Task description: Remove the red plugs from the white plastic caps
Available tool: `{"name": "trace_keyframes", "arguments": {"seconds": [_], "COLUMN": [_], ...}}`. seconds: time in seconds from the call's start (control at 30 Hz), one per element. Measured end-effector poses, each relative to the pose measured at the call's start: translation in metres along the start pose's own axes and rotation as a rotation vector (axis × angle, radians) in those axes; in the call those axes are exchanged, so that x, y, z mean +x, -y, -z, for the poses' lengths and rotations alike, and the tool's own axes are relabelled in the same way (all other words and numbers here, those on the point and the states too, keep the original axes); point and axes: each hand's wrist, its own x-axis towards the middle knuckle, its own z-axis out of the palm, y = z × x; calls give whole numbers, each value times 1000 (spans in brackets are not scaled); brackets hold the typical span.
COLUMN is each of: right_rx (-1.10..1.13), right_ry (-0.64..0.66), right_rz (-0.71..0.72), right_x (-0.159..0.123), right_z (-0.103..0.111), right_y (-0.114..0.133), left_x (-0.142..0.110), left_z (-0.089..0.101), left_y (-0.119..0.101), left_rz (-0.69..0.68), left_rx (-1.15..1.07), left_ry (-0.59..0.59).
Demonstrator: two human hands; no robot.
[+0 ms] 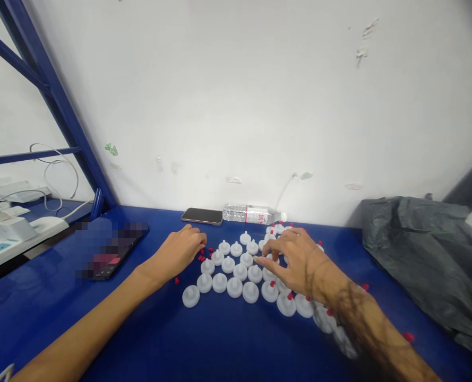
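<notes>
My left hand is at the left end of a group of white nozzle caps, its fingers curled down and pressed together beside a few small red tips. Whatever its fingertips hold, if anything, is hidden. Over the right part of the group hovers my right hand, thumb and index finger apart, with no object visible between them. Plain white round caps with a short spout stand in loose rows between the hands. Several caps under and around my right hand carry a red tip on the spout, like this red-tipped cap.
Behind the caps lie a phone and a clear plastic bottle on its side against the wall. A dark bag covers the table's right side. A dark, partly blurred device lies left; a power strip is beyond the edge.
</notes>
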Motion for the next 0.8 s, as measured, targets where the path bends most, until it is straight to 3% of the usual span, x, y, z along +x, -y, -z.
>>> {"name": "trace_keyframes", "arguments": {"seconds": [0.17, 0.33, 0.57, 0.7, 0.8], "right_rx": [-2, 19, 54, 144, 107], "right_ry": [115, 143, -44, -50, -106], "right_rz": [9, 42, 48, 6, 108], "right_x": [-1, 1, 2, 0, 0], "right_z": [-10, -17, -12, -12, -15], "right_y": [-13, -23, -16, 0, 10], "left_x": [2, 4, 1, -5, -12], "left_z": [-5, -7, 2, 8, 12], "left_y": [5, 6, -6, -20, -33], "left_rz": [-4, -11, -28, -155, -254], "left_rx": [11, 50, 62, -54, -134], "left_ry": [21, -6, -187, -343, -395]}}
